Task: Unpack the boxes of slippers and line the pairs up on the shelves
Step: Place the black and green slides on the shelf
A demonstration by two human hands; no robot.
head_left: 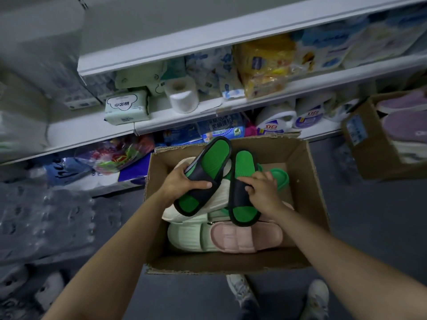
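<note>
An open cardboard box (316, 188) stands on the floor in front of me. My left hand (182, 181) grips a black slipper with a green insole (215, 155) by its strap, lifted above the box. My right hand (263, 188) holds the matching slipper (243, 165) at its black strap, thumb on the strap. Under them lie a cream slipper (208, 204), a pale green one (187, 236), a pink one (245, 236) and a green slipper (280, 179) at the back right.
White shelves (208, 112) ahead carry tissue packs, paper rolls and detergent bottles. A second box (379, 155) with purple slippers sits at the right. Wrapped bottle packs (46, 222) lie on the left floor. My shoes (240, 292) stand behind the box.
</note>
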